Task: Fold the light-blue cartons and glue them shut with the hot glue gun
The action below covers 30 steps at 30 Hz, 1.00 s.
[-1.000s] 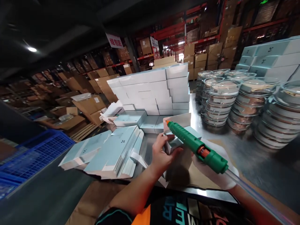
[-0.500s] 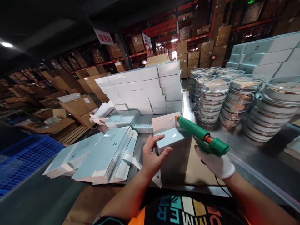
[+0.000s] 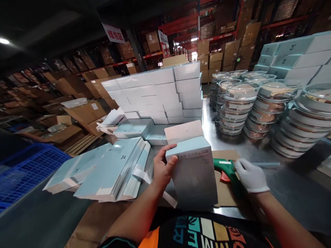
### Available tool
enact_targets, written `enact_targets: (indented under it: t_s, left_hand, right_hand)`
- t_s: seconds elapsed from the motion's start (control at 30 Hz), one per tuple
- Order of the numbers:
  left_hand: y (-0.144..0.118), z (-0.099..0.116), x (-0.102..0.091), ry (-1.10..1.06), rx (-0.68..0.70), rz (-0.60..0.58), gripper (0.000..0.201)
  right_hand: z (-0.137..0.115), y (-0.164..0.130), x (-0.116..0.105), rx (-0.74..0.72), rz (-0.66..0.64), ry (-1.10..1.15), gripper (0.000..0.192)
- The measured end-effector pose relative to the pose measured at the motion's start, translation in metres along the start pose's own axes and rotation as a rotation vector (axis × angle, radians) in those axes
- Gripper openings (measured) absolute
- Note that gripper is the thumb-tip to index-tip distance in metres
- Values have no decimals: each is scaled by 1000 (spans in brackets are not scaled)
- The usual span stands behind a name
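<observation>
A light-blue carton (image 3: pixel 192 172) stands upright at the table's front, its pinkish-white flap (image 3: pixel 183 132) raised behind the top. A small glossy blob, apparently glue, shows on the flap. My bare left hand (image 3: pixel 164 167) grips the carton's upper left edge, thumb on the near face and fingers over the top. Right of the carton, a green glue gun (image 3: pixel 226 167) with a red trigger is low over a cardboard sheet (image 3: pixel 224 193). My white-gloved right hand (image 3: pixel 252 175) has its fingers curled at the gun's rear; its grip is partly hidden.
Flat light-blue cartons (image 3: pixel 103 172) lie stacked at left, a white strip (image 3: pixel 144 177) beside them. A wall of white boxes (image 3: pixel 152 94) stands behind. Stacked clear round containers (image 3: pixel 236 106) are at right, more blue boxes (image 3: pixel 292 51) beyond. A blue crate (image 3: pixel 31 172) sits far left.
My right hand has brought the glue gun down from the flap to the carton's right side. My left hand keeps its hold, and the carton has tilted so more of its near face shows.
</observation>
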<state>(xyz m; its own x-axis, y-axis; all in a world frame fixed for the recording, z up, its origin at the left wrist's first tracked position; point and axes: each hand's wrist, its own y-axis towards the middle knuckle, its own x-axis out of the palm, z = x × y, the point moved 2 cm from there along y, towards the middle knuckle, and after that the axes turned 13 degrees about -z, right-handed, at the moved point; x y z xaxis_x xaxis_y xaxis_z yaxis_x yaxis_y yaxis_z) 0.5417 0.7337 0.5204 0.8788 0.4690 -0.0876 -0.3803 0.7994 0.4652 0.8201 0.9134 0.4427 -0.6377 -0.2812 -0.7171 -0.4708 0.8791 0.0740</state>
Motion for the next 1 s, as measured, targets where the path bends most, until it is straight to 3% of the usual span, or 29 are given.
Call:
enact_targets:
  t_s: [0.07,0.13,0.2,0.27,0.37,0.43,0.5,0.67,0.8,1.0]
  left_hand:
    - [1,1,9,20,34,-57,66]
    - [3,2,19,59,104,-120,63]
    - [4,-1,25,97,185,-164,58]
    - [5,-7,27,121,265,-164,52]
    - [7,-18,21,67,370,-77,53]
    - [8,-22,16,35,404,-54,62]
    - [9,-20,13,94,430,-128,60]
    - [15,-5,8,208,609,-328,25]
    - [19,-5,8,192,723,-354,26]
    - [21,-3,-2,216,692,-449,24]
  right_hand:
    - [-31,3,-1,-161,-22,341,68]
    - [-69,7,-3,-363,-136,723,75]
    - [-99,10,-5,-443,-224,779,72]
    - [-112,12,-7,-468,-248,717,71]
    - [-106,8,-6,-542,-265,649,85]
    - [-96,3,-5,-589,-265,589,82]
    - [-90,-2,-4,-620,-257,544,68]
    - [-92,-9,-8,-737,-283,474,36]
    - [-93,-5,-11,-903,-336,375,37]
    - [-93,-2,-14,-1121,-315,309,44]
